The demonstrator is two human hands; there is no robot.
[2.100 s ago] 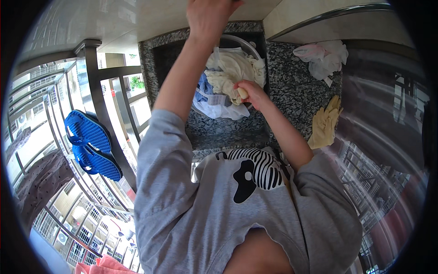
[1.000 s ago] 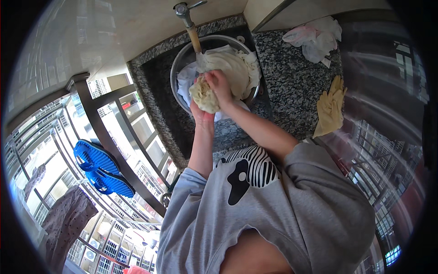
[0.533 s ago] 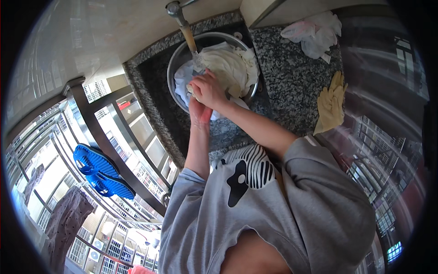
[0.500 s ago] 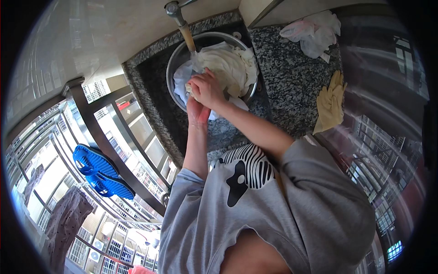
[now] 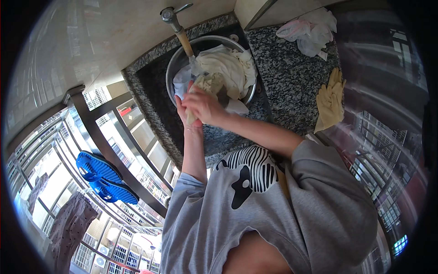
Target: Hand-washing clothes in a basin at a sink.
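A home balcony laundry corner, high up in an apartment block.
A granite sink (image 5: 150, 98) with a tap (image 5: 175, 23) holds a metal basin (image 5: 175, 61); railings (image 5: 114, 150) overlook neighbouring buildings; blue slippers (image 5: 105, 178) dry outside.

Both hands (image 5: 197, 107) wringing cream cloth (image 5: 207, 84), metal basin (image 5: 175, 64), tap (image 5: 171, 16) above

One head-worn fisheye view—looking steeply down, close over the basin (image 5: 171, 75) (edges bending outward).
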